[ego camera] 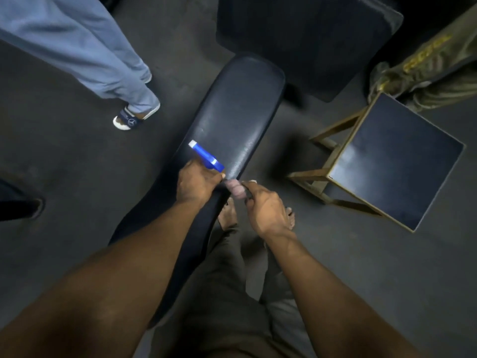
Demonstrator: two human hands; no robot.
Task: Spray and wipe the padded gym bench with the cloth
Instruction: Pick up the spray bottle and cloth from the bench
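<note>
The long black padded bench [233, 117] runs from the lower left up to the middle of the view. My left hand [197, 183] is closed around a spray bottle with a blue and white head [205, 154], the nozzle pointing up-left over the pad. My right hand [263, 205] is at the bench's right edge, just beside the left hand, gripping a small bunched pinkish cloth [236, 188]. Most of the cloth and the bottle's body are hidden by my fingers.
A square black-topped stool with a brass-coloured frame [392, 161] stands right of the bench. A large dark pad [307, 40] lies beyond the bench's far end. A person in blue trousers and a sandal [129, 120] stands at left; another person's olive trousers [426, 68] are at top right.
</note>
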